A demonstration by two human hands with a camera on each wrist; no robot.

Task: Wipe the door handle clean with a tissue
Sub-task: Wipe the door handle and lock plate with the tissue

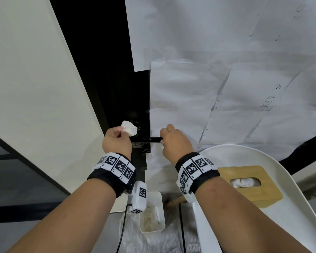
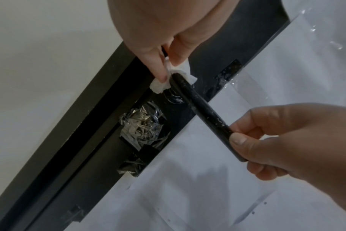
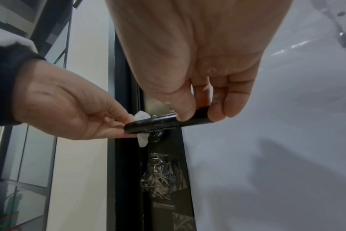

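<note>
A black lever door handle [image 1: 146,139] [image 2: 203,109] [image 3: 158,122] sticks out level from a black door stile. My left hand [image 1: 117,138] [image 3: 73,109] pinches a crumpled white tissue [image 1: 129,129] [image 2: 158,85] [image 3: 141,116] between thumb and fingers at the handle's pivot end, against the door. Part of the tissue hangs behind and below the handle. My right hand [image 1: 173,141] [image 2: 277,140] [image 3: 198,101] grips the handle's free end between thumb and curled fingers. White specks dot the handle's surface.
White paper sheets [image 1: 217,79] taped over the door panel fill the right. Crumpled clear tape [image 2: 142,126] covers the lock below the handle. A wooden tissue box [image 1: 248,183] sits on a white chair [image 1: 299,207] at lower right. A small white bin [image 1: 152,212] stands below.
</note>
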